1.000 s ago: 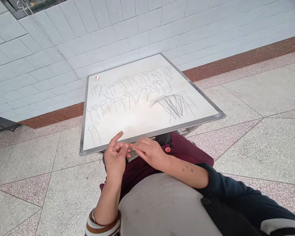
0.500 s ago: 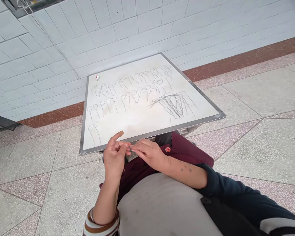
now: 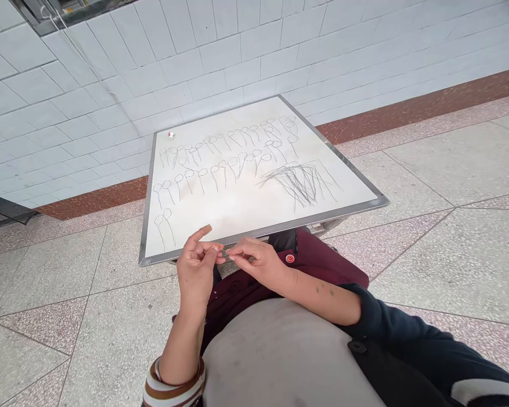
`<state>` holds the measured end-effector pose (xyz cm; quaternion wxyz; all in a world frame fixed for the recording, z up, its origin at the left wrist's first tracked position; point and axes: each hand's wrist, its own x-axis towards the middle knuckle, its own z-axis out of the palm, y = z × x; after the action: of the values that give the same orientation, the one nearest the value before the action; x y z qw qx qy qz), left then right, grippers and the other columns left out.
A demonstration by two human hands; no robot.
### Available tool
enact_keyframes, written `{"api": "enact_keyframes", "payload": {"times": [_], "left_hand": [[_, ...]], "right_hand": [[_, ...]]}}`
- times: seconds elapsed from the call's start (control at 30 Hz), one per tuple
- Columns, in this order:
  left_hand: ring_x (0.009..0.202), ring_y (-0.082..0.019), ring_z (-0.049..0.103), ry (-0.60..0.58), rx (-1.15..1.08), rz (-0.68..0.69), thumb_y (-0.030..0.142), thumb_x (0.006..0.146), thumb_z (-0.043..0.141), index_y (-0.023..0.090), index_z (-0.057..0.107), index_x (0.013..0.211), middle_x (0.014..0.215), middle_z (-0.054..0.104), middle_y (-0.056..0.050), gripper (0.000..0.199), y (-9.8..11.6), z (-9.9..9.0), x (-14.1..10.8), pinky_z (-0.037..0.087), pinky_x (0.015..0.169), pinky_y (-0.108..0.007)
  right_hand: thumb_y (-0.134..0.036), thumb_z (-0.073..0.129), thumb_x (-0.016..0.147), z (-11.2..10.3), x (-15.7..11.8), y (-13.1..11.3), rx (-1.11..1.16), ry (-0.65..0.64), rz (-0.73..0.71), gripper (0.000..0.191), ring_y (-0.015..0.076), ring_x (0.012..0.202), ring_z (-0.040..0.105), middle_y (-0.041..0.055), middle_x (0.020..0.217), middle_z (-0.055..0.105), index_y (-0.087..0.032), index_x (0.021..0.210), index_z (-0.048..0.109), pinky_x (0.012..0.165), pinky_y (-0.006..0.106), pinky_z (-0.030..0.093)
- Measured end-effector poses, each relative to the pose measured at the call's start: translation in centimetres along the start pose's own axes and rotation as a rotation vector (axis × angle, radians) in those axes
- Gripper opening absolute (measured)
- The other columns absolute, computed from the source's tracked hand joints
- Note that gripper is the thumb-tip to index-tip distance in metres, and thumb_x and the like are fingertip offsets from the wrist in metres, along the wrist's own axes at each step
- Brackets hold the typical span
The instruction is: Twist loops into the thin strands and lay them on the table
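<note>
At the table's near edge, my left hand (image 3: 198, 270) pinches a thin dark wire (image 3: 224, 252) between thumb and fingers, its index finger stretched out with a tan wrap at the tip. My right hand (image 3: 263, 263) is closed on the same small wire from the other side, fingertips almost touching those of the left. Most of the wire is hidden by the fingers. On the white tabletop (image 3: 224, 209) lie rows of wires with a round loop at one end (image 3: 203, 172). A heap of straight thin wires (image 3: 301, 183) lies at the right.
A small white and red object (image 3: 171, 135) sits in the table's far left corner. The metal rim (image 3: 263, 230) edges the tabletop. Behind stands a white tiled wall (image 3: 237, 51) with a hanging cable (image 3: 110, 92). My lap is in dark red cloth (image 3: 326, 257) below.
The right fingertips have drawn slightly apart from the left ones and opened a little, showing more of the wire between them. The wires on the table lie as before.
</note>
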<state>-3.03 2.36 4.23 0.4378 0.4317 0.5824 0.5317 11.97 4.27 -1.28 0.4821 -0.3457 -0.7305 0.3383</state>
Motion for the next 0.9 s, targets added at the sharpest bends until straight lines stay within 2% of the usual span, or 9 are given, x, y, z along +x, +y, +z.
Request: {"api": "enact_keyframes", "payload": {"times": [0.07,0.13,0.23,0.4,0.5,0.67,0.77,0.9], "left_hand": [[0.06,-0.01,0.062,0.005,-0.002,0.004,0.027,0.077,0.071,0.018,0.062,0.119,0.075,0.07,0.0,0.045,0.19,0.04,-0.12,0.056,0.063,-0.023],[0.061,-0.01,0.062,0.014,-0.004,0.014,0.027,0.077,0.072,0.018,0.06,0.121,0.075,0.069,0.0,0.046,0.4,0.03,-0.2,0.056,0.063,-0.023],[0.066,-0.011,0.063,-0.002,0.01,0.026,0.029,0.079,0.071,0.019,0.057,0.126,0.076,0.069,0.0,0.05,0.66,-0.04,-0.31,0.055,0.063,-0.023],[0.07,-0.012,0.063,-0.087,0.059,0.027,0.028,0.082,0.067,0.021,0.054,0.129,0.079,0.069,0.0,0.05,0.76,0.06,-0.57,0.053,0.062,-0.022],[0.069,-0.012,0.062,-0.104,0.054,0.012,0.026,0.082,0.067,0.022,0.054,0.129,0.077,0.068,0.001,0.049,0.71,0.32,-0.7,0.053,0.065,-0.023],[0.067,-0.012,0.064,-0.092,0.015,-0.018,0.027,0.079,0.069,0.021,0.055,0.128,0.076,0.069,0.001,0.052,0.61,0.6,-0.71,0.054,0.072,-0.028],[0.07,-0.012,0.064,-0.107,0.01,-0.01,0.028,0.078,0.071,0.022,0.052,0.132,0.079,0.071,0.0,0.057,0.65,0.51,-0.7,0.054,0.073,-0.027],[0.07,-0.012,0.064,-0.124,-0.022,-0.007,0.028,0.078,0.072,0.021,0.053,0.131,0.079,0.072,0.0,0.057,0.75,0.3,-0.69,0.053,0.074,-0.027]], "right_hand": [[-0.026,0.058,0.09,-0.02,0.02,0.05,0.095,-0.03,0.075,0.011,0.014,0.07,0.057,0.0033,0.079,0.064,-0.021,0.092,0.068,0.063,0.027,0.049],[-0.032,0.06,0.089,-0.08,0.05,0.09,0.27,-0.085,0.211,0.015,0.0124,0.068,0.058,0.0028,0.083,0.064,-0.02,0.096,0.066,0.061,0.026,0.051],[-0.041,0.061,0.088,-0.29,0.17,0.02,0.503,-0.189,0.372,0.024,0.0091,0.061,0.056,-0.0003,0.079,0.06,-0.019,0.097,0.064,0.058,0.024,0.052],[-0.048,0.051,0.093,-0.71,0.48,-0.27,0.72,-0.305,0.485,0.033,0.0082,0.058,0.056,-0.002,0.072,0.058,-0.017,0.094,0.062,0.056,0.022,0.05],[-0.047,0.055,0.091,-0.71,0.56,-0.18,0.807,-0.356,0.541,0.031,0.0069,0.052,0.053,-0.0038,0.065,0.057,-0.017,0.09,0.06,0.051,0.02,0.046],[-0.046,0.061,0.087,-0.33,0.53,0.15,0.825,-0.31,0.565,0.031,0.0072,0.05,0.051,-0.0041,0.063,0.057,-0.016,0.079,0.057,0.05,0.02,0.043],[-0.046,0.064,0.085,-0.34,0.55,0.2,0.854,-0.272,0.597,0.03,0.0072,0.052,0.05,-0.004,0.063,0.057,-0.016,0.081,0.059,0.051,0.02,0.042],[-0.045,0.064,0.085,-0.76,0.61,0.04,0.995,-0.318,0.665,0.029,0.0067,0.055,0.047,-0.0037,0.064,0.054,-0.016,0.085,0.064,0.051,0.018,0.04]]}}
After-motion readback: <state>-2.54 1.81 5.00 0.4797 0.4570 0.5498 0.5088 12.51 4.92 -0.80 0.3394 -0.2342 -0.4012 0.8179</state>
